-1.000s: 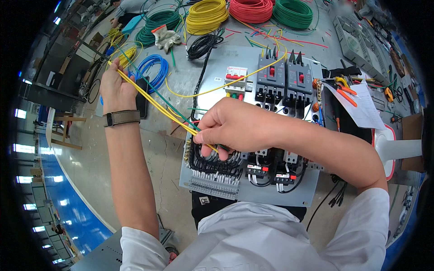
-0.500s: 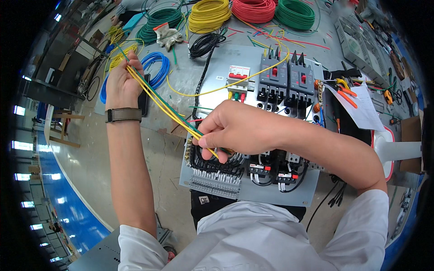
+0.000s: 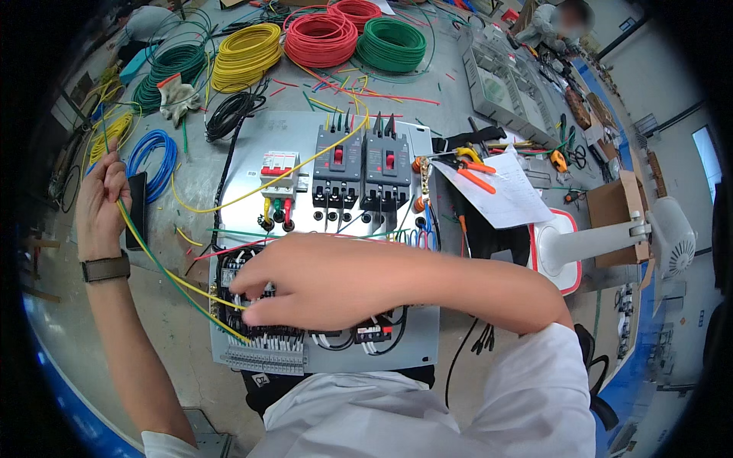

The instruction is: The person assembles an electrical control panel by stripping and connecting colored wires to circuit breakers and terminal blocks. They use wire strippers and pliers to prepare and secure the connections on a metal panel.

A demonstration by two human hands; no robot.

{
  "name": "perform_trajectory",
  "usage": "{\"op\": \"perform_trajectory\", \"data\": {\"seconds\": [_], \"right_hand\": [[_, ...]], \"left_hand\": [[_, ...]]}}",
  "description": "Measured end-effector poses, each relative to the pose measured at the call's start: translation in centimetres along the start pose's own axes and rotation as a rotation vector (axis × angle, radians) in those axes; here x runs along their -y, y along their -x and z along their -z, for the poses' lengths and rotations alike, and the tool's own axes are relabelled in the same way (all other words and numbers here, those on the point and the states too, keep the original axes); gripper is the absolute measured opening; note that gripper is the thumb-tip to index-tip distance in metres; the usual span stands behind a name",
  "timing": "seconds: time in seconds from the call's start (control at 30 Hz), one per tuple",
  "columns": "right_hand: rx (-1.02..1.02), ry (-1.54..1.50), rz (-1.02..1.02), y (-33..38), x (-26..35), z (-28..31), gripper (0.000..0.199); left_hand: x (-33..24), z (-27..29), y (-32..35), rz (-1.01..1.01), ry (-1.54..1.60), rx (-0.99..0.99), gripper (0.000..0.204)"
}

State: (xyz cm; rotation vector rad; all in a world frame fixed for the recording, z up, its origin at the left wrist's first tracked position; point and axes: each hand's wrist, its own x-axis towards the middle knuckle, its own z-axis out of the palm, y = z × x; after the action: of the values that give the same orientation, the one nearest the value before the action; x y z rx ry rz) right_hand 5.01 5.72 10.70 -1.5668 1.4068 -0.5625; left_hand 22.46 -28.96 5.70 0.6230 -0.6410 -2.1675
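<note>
My left hand (image 3: 105, 195), out to the left, is closed around a few thin yellow and green wires (image 3: 145, 243). They sag from its fingers down to the lower left of a metal mounting plate (image 3: 263, 126). Over that part of the plate hovers my right hand (image 3: 317, 278), thumb and fingers apart, close to the free wire ends. Below it lies a grey terminal strip (image 3: 263, 360) with black wiring. My right hand and forearm hide part of the wired components. Farther up the plate sit two grey breakers (image 3: 338, 156) and a smaller white breaker (image 3: 279, 174).
Coils of yellow (image 3: 246, 57), red (image 3: 321, 38), green (image 3: 391, 44) and blue wire (image 3: 155, 160) lie around the bench, with a glove (image 3: 179, 99). A phone (image 3: 136, 210) is beside my left hand. Orange-handled pliers (image 3: 477, 175), paper (image 3: 508, 191) and a white fan (image 3: 588, 248) stand at right.
My right thumb and fingers have come apart and released the wires, which now hang in a curve. My left hand still grips them. The whole view has swung toward the right.
</note>
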Motion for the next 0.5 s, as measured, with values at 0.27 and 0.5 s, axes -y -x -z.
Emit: {"op": "perform_trajectory", "data": {"seconds": [0.27,0.5], "right_hand": [[-0.424,0.762,-0.597,17.1,-15.3,15.4,0.045],[-0.41,0.618,-0.971,17.1,-20.4,11.8,0.038]], "left_hand": [[-0.9,1.0,5.0,0.022,-0.323,-0.049,0.024],[-0.8,1.3,8.3,-0.107,-0.505,-0.103,0.026]]}}
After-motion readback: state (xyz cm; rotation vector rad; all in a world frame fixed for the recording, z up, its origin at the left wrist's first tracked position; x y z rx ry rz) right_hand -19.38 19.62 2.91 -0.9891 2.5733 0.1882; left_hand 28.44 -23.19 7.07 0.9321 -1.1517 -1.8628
